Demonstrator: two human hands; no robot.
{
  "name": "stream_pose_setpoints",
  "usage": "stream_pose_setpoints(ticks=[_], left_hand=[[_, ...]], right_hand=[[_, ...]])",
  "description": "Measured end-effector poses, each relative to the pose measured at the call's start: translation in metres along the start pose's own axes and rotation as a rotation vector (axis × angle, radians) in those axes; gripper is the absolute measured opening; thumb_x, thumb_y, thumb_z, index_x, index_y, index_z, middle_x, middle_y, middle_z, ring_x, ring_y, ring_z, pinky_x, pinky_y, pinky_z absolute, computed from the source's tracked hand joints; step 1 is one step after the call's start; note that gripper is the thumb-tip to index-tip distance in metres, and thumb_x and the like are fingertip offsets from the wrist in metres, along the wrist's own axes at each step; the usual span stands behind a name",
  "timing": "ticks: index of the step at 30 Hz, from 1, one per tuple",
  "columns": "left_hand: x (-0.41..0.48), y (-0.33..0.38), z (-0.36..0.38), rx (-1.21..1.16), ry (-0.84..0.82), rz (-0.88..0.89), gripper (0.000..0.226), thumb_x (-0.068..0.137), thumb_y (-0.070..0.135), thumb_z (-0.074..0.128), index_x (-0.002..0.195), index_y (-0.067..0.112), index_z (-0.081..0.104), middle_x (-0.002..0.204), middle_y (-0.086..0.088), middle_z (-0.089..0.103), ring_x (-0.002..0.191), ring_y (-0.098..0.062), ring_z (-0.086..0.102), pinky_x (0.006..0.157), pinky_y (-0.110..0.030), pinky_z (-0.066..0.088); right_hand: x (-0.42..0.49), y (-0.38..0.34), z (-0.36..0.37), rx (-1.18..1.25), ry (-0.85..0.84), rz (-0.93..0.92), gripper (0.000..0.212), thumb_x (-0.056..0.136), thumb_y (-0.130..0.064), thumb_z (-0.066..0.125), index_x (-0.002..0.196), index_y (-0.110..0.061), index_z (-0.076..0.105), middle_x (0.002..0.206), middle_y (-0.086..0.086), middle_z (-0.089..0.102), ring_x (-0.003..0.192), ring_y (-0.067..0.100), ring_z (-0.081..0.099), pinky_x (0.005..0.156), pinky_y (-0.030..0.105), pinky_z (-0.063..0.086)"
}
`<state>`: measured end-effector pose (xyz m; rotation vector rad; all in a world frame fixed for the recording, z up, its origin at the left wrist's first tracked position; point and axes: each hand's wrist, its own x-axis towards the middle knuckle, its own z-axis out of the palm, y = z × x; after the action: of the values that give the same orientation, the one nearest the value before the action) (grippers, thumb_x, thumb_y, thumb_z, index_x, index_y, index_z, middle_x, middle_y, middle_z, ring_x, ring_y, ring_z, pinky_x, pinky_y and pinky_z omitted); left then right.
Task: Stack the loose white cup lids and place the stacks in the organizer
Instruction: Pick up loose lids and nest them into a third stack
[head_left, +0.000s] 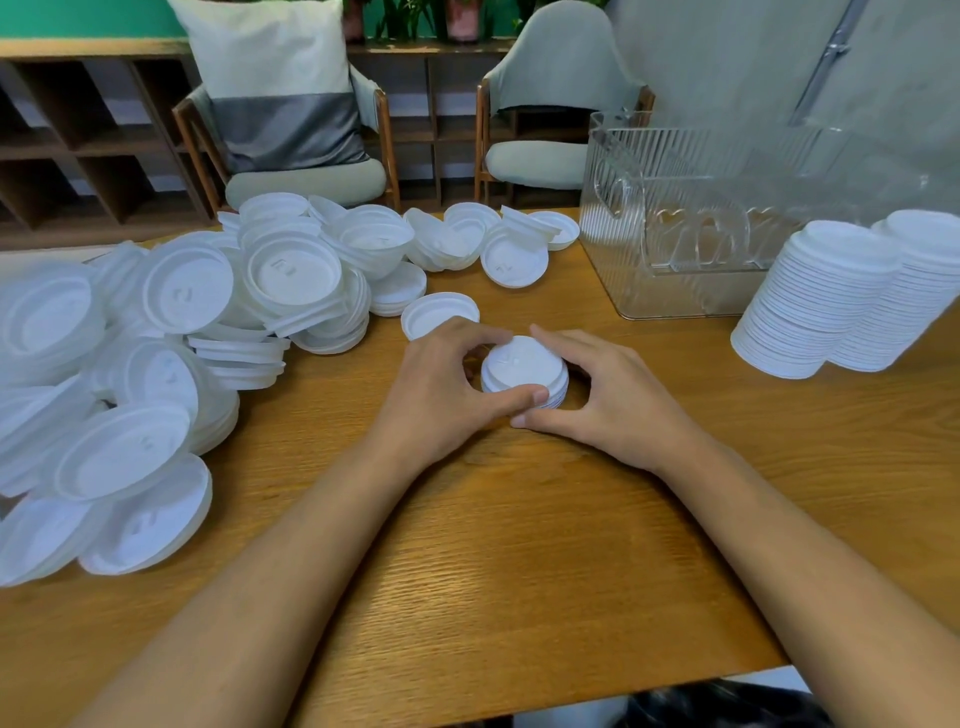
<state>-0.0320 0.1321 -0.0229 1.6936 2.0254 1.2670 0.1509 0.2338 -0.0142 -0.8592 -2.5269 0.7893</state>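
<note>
A short stack of white cup lids (522, 366) stands on the wooden table (519, 545) at its middle. My left hand (441, 389) curls round the stack's left side, thumb at the front rim. My right hand (597, 395) cups its right side, fingers over the back edge and thumb at the front. A big heap of loose white lids (171, 332) covers the table's left and back. One single lid (439, 314) lies just behind my left hand. The clear ribbed organizer (691, 228) stands at the back right. Two tall lid stacks (852, 296) stand on the table beside it.
Two chairs (545, 104) stand behind the table, one with a grey and white cushion (280, 83). Wooden shelving (78, 140) lines the back wall. The table's front edge (571, 699) runs close under my forearms.
</note>
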Motion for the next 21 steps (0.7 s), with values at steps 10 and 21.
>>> stream_pose_setpoints(ticks=[10,21], left_hand=[[0.002,-0.007,-0.016,0.166,0.105,0.094,0.047,0.097,0.057,0.064,0.13,0.024,0.069,0.121,0.011,0.066,0.108,-0.005,0.058,0.092,-0.025,0.046],[0.01,-0.018,-0.027,0.299,0.127,0.0,0.036,0.092,0.009,0.077,0.127,0.019,0.073,0.101,0.002,0.077,0.094,-0.014,0.071,0.087,-0.027,0.051]], right_hand=[[-0.002,-0.002,-0.001,-0.053,0.015,0.039,0.099,0.078,-0.064,0.08,0.161,-0.03,0.038,0.159,-0.016,0.043,0.147,0.008,0.035,0.121,0.033,0.03],[-0.002,-0.003,-0.002,-0.049,0.046,0.041,0.091,0.082,-0.056,0.081,0.159,-0.032,0.04,0.155,-0.017,0.046,0.136,-0.002,0.032,0.107,0.022,0.024]])
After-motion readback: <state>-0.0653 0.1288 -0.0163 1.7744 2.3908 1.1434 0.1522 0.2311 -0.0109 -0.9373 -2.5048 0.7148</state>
